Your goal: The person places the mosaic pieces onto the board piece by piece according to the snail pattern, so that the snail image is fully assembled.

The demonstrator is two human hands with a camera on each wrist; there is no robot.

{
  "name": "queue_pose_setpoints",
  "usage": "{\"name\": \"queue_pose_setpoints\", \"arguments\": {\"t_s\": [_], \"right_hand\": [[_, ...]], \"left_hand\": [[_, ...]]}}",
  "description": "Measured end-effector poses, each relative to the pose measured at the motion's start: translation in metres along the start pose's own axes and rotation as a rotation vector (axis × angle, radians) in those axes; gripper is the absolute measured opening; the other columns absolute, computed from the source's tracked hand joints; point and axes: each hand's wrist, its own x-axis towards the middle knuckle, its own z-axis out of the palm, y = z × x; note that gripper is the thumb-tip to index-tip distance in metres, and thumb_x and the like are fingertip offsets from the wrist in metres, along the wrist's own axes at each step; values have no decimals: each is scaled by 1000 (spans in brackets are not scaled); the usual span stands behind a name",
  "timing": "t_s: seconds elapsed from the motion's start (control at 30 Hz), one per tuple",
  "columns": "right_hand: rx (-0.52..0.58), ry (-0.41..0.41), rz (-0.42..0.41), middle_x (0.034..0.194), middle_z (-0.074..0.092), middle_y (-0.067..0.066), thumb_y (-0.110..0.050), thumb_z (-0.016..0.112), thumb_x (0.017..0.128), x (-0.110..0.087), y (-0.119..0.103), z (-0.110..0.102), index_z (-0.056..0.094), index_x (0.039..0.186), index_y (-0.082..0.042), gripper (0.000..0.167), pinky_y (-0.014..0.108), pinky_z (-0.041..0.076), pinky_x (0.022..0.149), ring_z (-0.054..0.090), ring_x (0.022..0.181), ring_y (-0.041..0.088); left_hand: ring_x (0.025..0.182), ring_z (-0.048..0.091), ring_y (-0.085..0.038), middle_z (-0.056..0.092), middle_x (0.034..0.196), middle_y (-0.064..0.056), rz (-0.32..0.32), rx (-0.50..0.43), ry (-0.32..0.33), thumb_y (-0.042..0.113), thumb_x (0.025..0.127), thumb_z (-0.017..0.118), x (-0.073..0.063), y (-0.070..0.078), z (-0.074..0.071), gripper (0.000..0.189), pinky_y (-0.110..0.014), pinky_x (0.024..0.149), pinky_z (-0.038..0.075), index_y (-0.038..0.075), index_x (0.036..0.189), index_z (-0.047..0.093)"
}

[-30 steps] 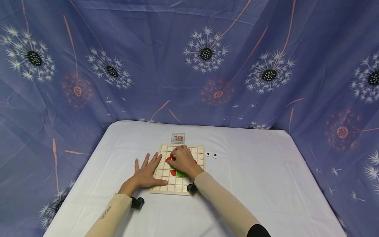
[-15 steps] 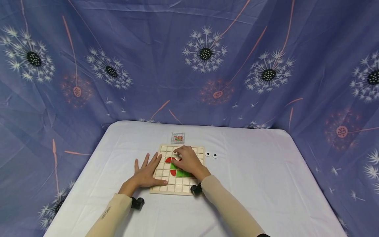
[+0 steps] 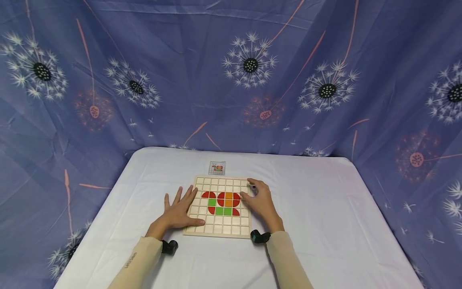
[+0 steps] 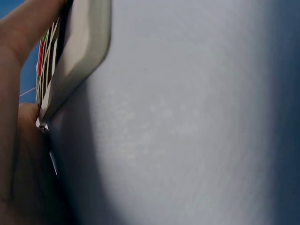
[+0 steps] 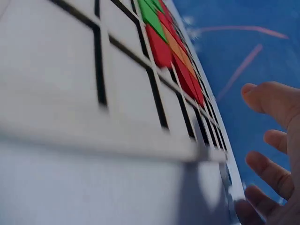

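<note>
A wooden grid board (image 3: pixel 216 229) lies on the white table, with red, green and orange tiles (image 3: pixel 229 199) set in its middle cells. My left hand (image 3: pixel 177 213) rests at the board's left side, fingers spread along the edge and thumb on the lower left cells. My right hand (image 3: pixel 262 202) hovers by the board's upper right edge, thumb and fingers apart and holding nothing. Between them shows part of a round white eye piece (image 3: pixel 254 187) with a black centre; the hand hides the second one. In the right wrist view the right fingers (image 5: pixel 267 171) are loosely bent beside the board.
A small picture card (image 3: pixel 217 168) with a coloured figure on a grid lies just beyond the board's far edge. White cloth (image 3: pixel 325 216) covers the table. A blue curtain (image 3: pixel 202 80) with dandelion prints hangs behind it.
My right hand has moved right, off the tiles to the board's right edge by the eye pieces, uncovering the red, green and orange tiles. The left hand stays in place.
</note>
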Motion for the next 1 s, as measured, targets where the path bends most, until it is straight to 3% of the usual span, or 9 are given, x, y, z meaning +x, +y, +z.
{"name": "queue_pose_setpoints", "arguments": {"t_s": [0.17,0.33,0.6,1.0], "right_hand": [[-4,98,32,136,64,17,-28,83,86,-6,17,-22,64,138,-7,59,57,41,112,52,130,40],[12,135,88,141,59,20,-24,83,87,-9,31,-41,62,139,-5,59,57,41,113,52,132,40],[-26,123,128,140,58,23,-19,82,87,-8,44,-53,61,139,-2,59,54,43,114,55,133,42],[-76,77,181,129,65,21,-16,79,88,-10,48,-51,65,134,0,51,51,46,112,59,127,39]], "left_hand": [[159,-5,-45,9,175,-8,-7,-8,1,77,69,78,1,1,1,130,-75,115,-16,18,167,16],[159,-5,-45,9,175,-9,-6,-20,8,76,68,78,2,1,2,130,-75,115,-17,18,167,17],[159,-5,-44,9,175,-8,-15,-15,18,75,68,79,3,0,0,130,-74,116,-17,18,167,18],[159,-4,-45,10,175,-8,-15,-33,36,74,66,81,3,-4,5,132,-75,115,-17,17,167,18]]}}
